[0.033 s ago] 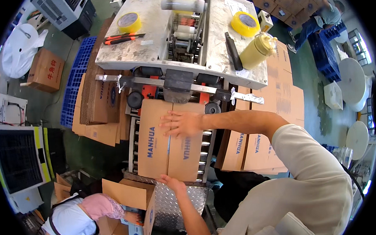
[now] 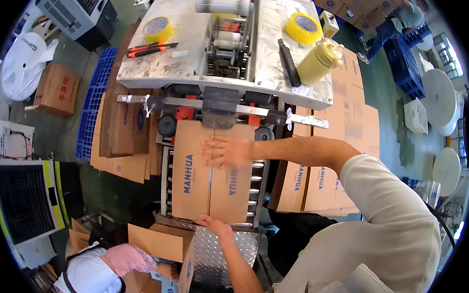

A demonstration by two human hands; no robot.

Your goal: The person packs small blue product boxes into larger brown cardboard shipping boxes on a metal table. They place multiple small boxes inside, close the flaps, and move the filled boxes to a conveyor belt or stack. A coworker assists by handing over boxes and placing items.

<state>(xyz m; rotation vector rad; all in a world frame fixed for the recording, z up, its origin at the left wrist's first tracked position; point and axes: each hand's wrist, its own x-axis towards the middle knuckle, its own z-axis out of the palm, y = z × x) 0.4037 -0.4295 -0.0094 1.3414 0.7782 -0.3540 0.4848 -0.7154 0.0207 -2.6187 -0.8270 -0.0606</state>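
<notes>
A brown carton (image 2: pixel 192 200) with blue print lies on the roller conveyor (image 2: pixel 165 189), its top flaps meeting at a middle seam. My right hand (image 2: pixel 229 151) rests on the top across the seam, palm down with fingers spread. At the near edge, my left hand (image 2: pixel 216 226) touches the carton with its fingers stretched out. The carton's far end is up against the taping machine (image 2: pixel 190 80), close under a dark block (image 2: pixel 221 108) on a metal crossbar.
Tape rolls (image 2: pixel 157 29), a utility knife (image 2: pixel 149 49) and a yellow bottle (image 2: pixel 319 63) lie or stand on the machine. Flattened cartons (image 2: pixel 325 189) are stacked right. At lower left a co-worker's hand (image 2: pixel 166 270) reaches into an open carton (image 2: pixel 155 241) with blue-and-white boxes.
The carton has edged slightly farther toward the machine, with both my hands staying on it. The co-worker's hand has shifted a little inside the open carton.
</notes>
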